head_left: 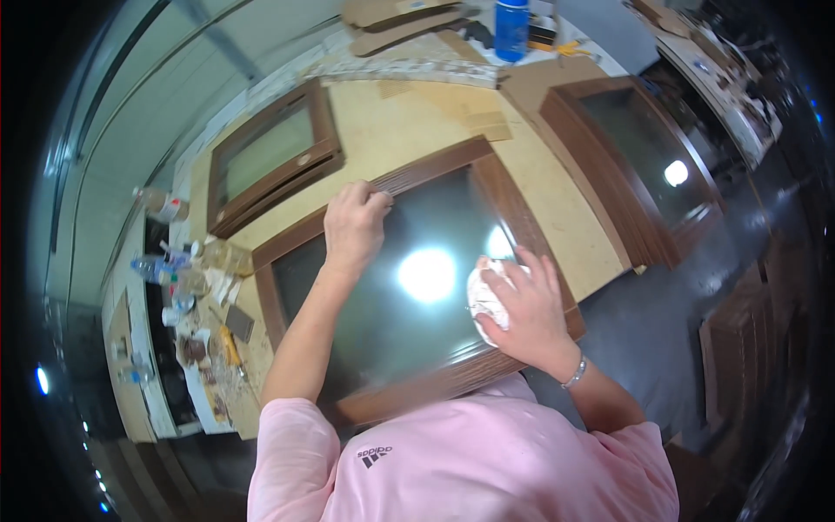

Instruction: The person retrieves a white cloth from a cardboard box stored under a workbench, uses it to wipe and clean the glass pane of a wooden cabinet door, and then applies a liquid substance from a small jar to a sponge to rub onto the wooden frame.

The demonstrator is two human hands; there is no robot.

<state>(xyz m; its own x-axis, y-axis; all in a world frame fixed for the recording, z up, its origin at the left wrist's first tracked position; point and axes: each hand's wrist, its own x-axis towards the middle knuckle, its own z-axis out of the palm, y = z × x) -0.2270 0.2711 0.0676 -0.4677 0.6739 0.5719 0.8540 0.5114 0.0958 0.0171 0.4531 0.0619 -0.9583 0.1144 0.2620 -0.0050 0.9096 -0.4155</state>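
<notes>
A brown wood-framed glass panel (500,178) lies in front of me, its near edge close to my body. My left hand (357,222) is closed on the panel's far rail, left of its middle, with the fingertips partly hidden. Toward the right end, my right hand (532,309) presses a crumpled white cloth (487,291) against the glass beside the right rail. Its thumb and fingers spread around and over the cloth. Bright light reflects off the glass between my hands.
Another framed panel (326,117) rests at the far left of the table (391,109), and a stack of framed panels (578,139) at the right. Bottles (226,257) and a yellow-handled tool (230,345) crowd the left side. A blue bottle (511,30) stands at the back.
</notes>
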